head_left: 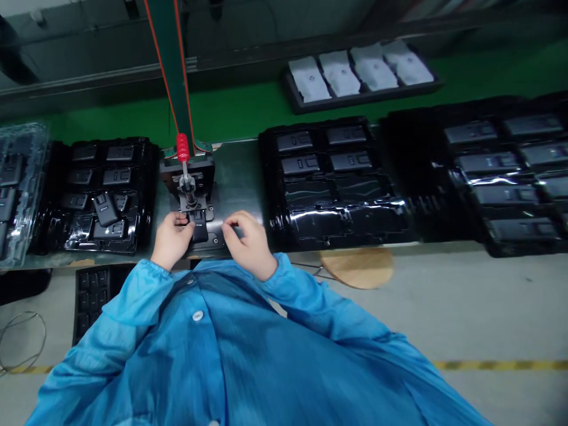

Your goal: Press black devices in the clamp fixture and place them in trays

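A small black part point(199, 226) lies on a metal fixture point(189, 177) with a red-handled toggle clamp point(183, 148) at the bench's front edge. My left hand point(172, 239) is curled, its fingertips pinching the left side of the black part. My right hand point(248, 239) rests just to the right of the fixture, fingers bent and pressed together near the fixture's base; whether it holds anything is hidden. Both arms wear blue sleeves.
A black tray point(106, 195) of similar parts sits left of the fixture, with one loose part on top. Bigger black trays point(332, 177) lie to the right. A tray of white pouches point(359, 74) rests on the green conveyor point(248, 109). A wooden stool seat point(357, 266) shows below the bench.
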### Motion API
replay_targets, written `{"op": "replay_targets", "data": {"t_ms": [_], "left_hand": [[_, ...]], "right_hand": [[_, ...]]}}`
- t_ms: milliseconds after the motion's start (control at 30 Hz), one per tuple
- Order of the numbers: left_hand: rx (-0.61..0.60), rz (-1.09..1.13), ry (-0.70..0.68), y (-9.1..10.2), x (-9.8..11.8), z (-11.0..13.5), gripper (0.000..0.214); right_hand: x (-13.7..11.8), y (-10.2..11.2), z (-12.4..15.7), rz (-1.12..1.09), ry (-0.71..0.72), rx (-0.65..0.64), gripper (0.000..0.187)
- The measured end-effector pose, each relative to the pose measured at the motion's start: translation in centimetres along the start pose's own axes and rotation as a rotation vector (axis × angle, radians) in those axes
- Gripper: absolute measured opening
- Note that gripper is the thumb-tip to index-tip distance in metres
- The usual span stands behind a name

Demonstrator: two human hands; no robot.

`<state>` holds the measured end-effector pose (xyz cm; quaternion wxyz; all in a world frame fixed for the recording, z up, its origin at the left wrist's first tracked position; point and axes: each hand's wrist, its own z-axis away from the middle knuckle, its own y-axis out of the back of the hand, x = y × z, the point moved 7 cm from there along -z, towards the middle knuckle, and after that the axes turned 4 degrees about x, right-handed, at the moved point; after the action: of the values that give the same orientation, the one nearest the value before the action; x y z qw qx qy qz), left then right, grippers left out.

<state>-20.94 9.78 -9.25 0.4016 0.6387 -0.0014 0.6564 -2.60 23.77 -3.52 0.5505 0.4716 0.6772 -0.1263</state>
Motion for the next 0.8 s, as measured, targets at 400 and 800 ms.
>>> {"op": "replay_targets", "data": {"t_ms": [400, 800], "left_hand": [[-0.12, 0.283, 0.098, 1.1, 0.6, 2.6, 0.049], [-0.315, 0.479, 0.106, 1.4, 1.7, 8.0, 0.044]], "right_hand": [[1.4, -3.3, 4.2, -0.274, -0.358, -0.156, 0.008], [1.4, -5.7, 4.2, -0.717, -0.699, -0.296, 0.027]]}}
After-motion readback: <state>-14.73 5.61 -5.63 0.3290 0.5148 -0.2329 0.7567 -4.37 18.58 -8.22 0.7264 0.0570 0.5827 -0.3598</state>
